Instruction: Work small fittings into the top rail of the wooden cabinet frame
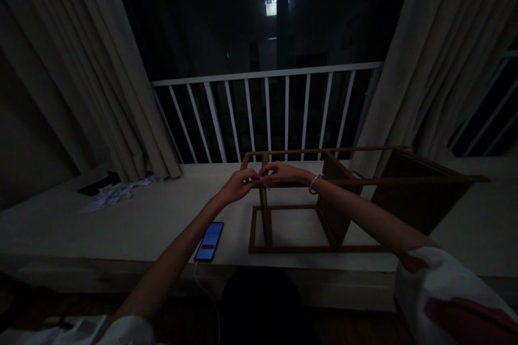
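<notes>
My left hand (238,184) and right hand (280,172), fingers nearly closed, pinch the top rail of the brown wooden open frame (334,210) at twelve o'clock, working its joint; next, I judge, needs steady fingers.

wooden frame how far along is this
Done: the wooden frame already stands joined, with rails, uprights and two panels in place. In hand: left hand and right hand meet on its top rail above an upright; too dark to tell what they pinch. Left: no loose parts show nearby, so perhaps only this joint.
</notes>
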`<action>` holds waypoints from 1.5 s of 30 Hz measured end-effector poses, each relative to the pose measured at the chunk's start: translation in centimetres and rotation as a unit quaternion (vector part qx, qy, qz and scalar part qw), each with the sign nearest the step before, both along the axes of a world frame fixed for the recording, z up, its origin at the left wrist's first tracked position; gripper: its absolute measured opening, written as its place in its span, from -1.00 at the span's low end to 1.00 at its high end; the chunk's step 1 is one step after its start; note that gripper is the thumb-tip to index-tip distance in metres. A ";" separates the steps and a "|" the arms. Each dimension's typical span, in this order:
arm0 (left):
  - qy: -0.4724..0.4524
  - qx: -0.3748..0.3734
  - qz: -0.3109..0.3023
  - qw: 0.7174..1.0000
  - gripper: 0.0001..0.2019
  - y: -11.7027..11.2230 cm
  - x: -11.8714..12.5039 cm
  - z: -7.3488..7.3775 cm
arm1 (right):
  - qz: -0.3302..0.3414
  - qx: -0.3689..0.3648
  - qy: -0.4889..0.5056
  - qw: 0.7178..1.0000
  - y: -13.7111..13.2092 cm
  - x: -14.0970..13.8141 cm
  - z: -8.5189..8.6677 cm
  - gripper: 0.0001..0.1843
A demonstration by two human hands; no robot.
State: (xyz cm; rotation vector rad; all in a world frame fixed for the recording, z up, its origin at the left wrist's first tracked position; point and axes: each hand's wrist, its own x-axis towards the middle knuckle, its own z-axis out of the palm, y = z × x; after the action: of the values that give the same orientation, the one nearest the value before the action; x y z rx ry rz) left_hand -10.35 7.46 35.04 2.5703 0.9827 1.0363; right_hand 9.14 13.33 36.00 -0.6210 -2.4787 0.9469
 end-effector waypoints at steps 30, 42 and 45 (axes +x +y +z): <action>-0.059 -0.067 0.072 0.993 -0.70 0.3 1.6 0.3 | 0.035 -0.105 0.053 0.993 0.2 0.3 0.1 -0.62; -0.088 -0.083 0.052 0.991 -0.80 0.6 1.8 0.4 | 0.044 -0.103 0.059 0.992 1.4 0.2 -0.8 -0.74; -0.093 -0.102 0.057 0.989 -0.78 0.6 1.6 0.4 | 0.043 -0.082 0.057 0.994 1.4 0.2 -0.9 -0.72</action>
State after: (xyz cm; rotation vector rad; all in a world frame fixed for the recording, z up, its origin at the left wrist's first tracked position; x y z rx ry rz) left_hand -8.74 8.04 35.39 2.2322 1.1320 1.1173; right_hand 9.32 14.74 35.09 -0.5002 -2.3594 1.1939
